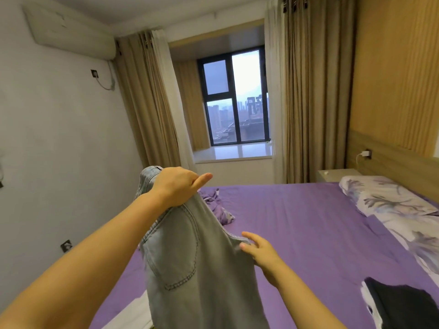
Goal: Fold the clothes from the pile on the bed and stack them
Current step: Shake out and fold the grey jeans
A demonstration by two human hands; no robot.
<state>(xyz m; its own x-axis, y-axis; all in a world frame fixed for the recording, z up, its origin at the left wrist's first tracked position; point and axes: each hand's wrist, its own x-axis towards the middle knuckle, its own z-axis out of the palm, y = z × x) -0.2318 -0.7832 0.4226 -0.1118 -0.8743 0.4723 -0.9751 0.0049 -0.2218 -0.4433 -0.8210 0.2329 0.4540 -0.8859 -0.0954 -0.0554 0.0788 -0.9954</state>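
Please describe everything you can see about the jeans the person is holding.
The jeans are pale blue-grey denim with a stitched back pocket. They hang in the air over the purple bed, their lower part out of frame. The left hand grips the bunched waistband; the right hand touches the other edge with spread fingers.

Person, head view: two arms entering from the near edge, both bare along their whole visible length, no sleeve showing. Left hand [174, 188] and right hand [257, 249]: no gloves, rings, watch or wristband visible; short, unpainted nails. Rest of the body out of view.
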